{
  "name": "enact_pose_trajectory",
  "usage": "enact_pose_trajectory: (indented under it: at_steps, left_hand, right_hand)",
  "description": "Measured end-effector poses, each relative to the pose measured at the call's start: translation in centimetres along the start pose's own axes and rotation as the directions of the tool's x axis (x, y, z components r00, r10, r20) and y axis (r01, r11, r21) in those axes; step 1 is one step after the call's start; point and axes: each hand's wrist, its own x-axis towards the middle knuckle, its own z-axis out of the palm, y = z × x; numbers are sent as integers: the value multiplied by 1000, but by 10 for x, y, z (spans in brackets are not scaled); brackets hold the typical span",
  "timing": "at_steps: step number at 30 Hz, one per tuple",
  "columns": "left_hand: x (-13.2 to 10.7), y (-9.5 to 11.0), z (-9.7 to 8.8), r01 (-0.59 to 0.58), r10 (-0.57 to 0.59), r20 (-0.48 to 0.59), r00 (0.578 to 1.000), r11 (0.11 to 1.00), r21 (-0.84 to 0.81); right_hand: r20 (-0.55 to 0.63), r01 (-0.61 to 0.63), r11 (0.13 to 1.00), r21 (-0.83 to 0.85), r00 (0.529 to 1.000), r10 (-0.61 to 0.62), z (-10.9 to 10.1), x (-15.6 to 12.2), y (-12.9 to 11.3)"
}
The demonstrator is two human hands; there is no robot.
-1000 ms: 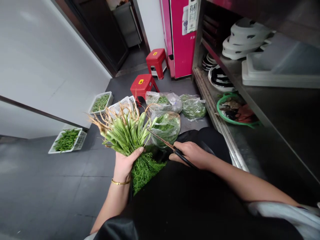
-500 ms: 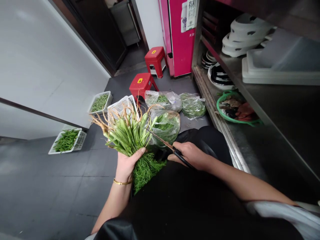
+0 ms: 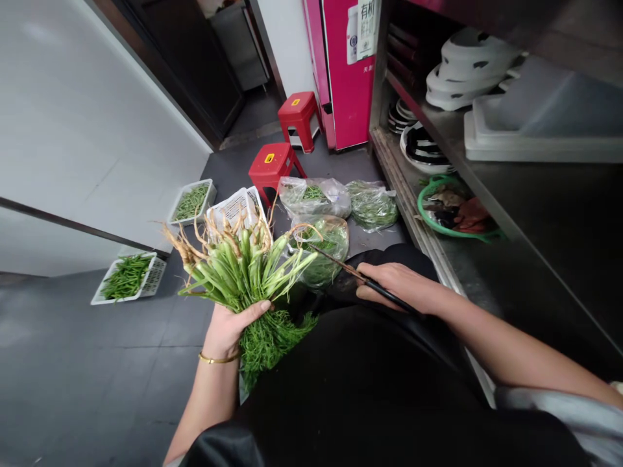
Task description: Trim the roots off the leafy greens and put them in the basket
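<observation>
— What is closest to the wearer?
— A black apron [image 3: 370, 389] over the lap, with a pale sleeve [image 3: 549, 405] on the right arm.

— And the left hand?
— The left hand [image 3: 231, 327] is closed around a bunch of greens [image 3: 248, 266], thumb across the stems, a gold bangle [image 3: 219, 359] at the wrist. The bunch is just above the lap: feathery leaves hang toward the apron, while stems and tan roots fan out away from the body.

— The right one?
— The right hand [image 3: 396, 285] grips the dark handles of some scissors [image 3: 341, 263]. Their tips point toward the outermost stems and a curled root.

— Touching them?
— I can't tell, nor whether the blades are parted.

— What is beyond, to the right?
— A metal shelf unit [image 3: 545, 188], with a green basket [image 3: 440, 228] low down and black-and-white plates [image 3: 423, 148] past it.

— And on the floor?
— A white basket [image 3: 156, 275] of long green vegetables at left, and a clear bag [image 3: 324, 269] of greens past the scissors. Two more filled bags [image 3: 316, 198] sit side by side behind that one.

— Farthest off?
— Two red stools [image 3: 270, 162], one behind the other, then a pink cabinet [image 3: 348, 97] beside a doorway [image 3: 256, 110].
</observation>
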Motion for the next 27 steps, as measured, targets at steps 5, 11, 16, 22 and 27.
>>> enact_pose_trajectory:
  at_steps: [5,11,16,22,27]
  left_hand:
    - [1,-1,-1,-27,23,46,999,995,92]
    - [3,1,0,-65,58,51,997,988,138]
    - [5,0,-3,-88,86,21,996,980,178]
    - [5,0,-7,-104,95,48,994,963,249]
    - [5,4,-5,-130,114,70,991,944,303]
  right_hand:
    - [12,59,994,-92,998,-58,3,1,1]
    - [20,44,982,-186,999,-41,0,-2,2]
    - [63,49,983,-178,997,-38,-3,-7,8]
    - [77,86,987,-135,994,-76,-4,-12,22]
    - [99,90,982,-169,992,-74,-7,-11,20]
